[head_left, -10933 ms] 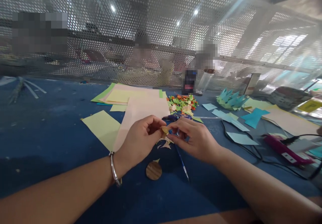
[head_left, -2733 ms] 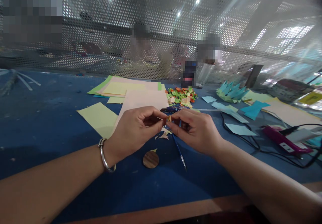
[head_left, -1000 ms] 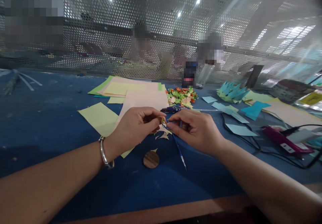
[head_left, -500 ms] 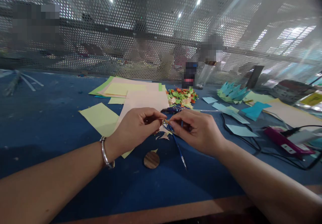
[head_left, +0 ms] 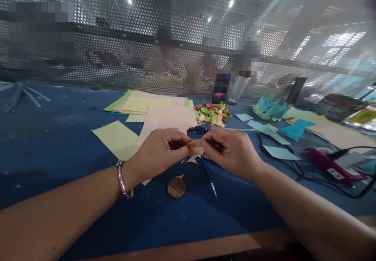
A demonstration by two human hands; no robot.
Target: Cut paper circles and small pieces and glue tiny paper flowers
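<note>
Hands (head_left: pixel 160 147) (head_left: pixel 233 149) on tan piece (head_left: pixel 195 147), jar (head_left: pixel 240 85) beyond

Mesh (head_left: pixel 117 22) fills the top of the frame. A clear container (head_left: pixel 239 88) shows right of upper centre; toward the lower right are a power strip (head_left: pixel 324 163) and black cable (head_left: pixel 362 193).

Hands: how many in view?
2: the left hand and the right hand, both pinching a small tan piece above the blue table. Any hands behind the perforated screen are too blurred to count.
</note>
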